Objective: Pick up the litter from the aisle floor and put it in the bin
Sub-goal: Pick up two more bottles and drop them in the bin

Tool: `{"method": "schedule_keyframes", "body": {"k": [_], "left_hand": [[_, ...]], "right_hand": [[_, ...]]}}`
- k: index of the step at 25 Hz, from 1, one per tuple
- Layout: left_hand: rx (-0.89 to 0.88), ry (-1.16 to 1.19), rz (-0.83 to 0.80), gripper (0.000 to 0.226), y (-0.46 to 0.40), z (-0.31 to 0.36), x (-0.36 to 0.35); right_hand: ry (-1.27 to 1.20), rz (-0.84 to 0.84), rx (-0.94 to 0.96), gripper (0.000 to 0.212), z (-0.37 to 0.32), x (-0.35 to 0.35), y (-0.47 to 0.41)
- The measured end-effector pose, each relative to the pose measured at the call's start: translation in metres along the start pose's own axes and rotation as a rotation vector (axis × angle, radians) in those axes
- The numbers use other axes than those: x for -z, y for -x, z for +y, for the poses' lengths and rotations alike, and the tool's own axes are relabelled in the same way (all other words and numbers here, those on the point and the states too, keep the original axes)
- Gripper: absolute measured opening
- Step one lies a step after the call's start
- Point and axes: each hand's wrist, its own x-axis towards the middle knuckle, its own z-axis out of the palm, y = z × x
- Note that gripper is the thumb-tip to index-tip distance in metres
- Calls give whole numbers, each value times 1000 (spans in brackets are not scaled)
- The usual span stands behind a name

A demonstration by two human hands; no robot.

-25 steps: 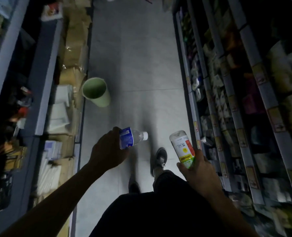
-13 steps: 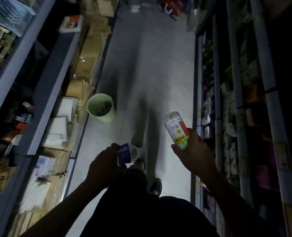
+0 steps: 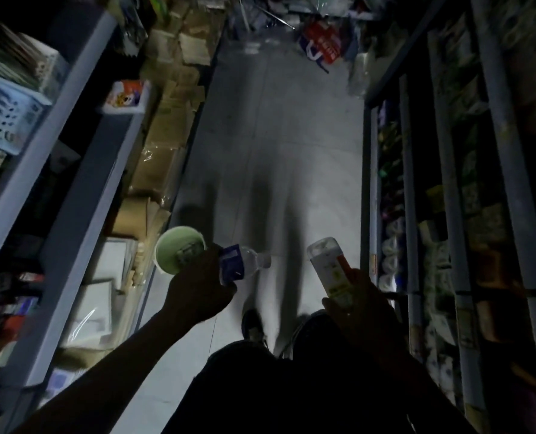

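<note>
Left fingers [image 3: 211,267] curled round water bottle [image 3: 241,266], right fingers [image 3: 352,278] gripping white bottle [image 3: 329,267]

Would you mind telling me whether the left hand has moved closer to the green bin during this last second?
Yes. The left hand, gripping the clear blue-labelled plastic bottle, now overlaps the green bin's rim.
</note>
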Motion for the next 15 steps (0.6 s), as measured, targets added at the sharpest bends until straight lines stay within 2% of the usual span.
{"method": "schedule_keyframes", "body": {"k": [6, 11, 15], "left_hand": [[58, -39, 31, 49, -130, 21, 23], [355, 39, 132, 43, -175, 39, 38], [613, 183, 216, 48, -170, 25, 39]], "right_hand": [[27, -71, -19, 72, -10, 32, -125], [87, -196, 153, 71, -58, 68, -245], [182, -356, 323, 77, -113, 61, -318]]}}
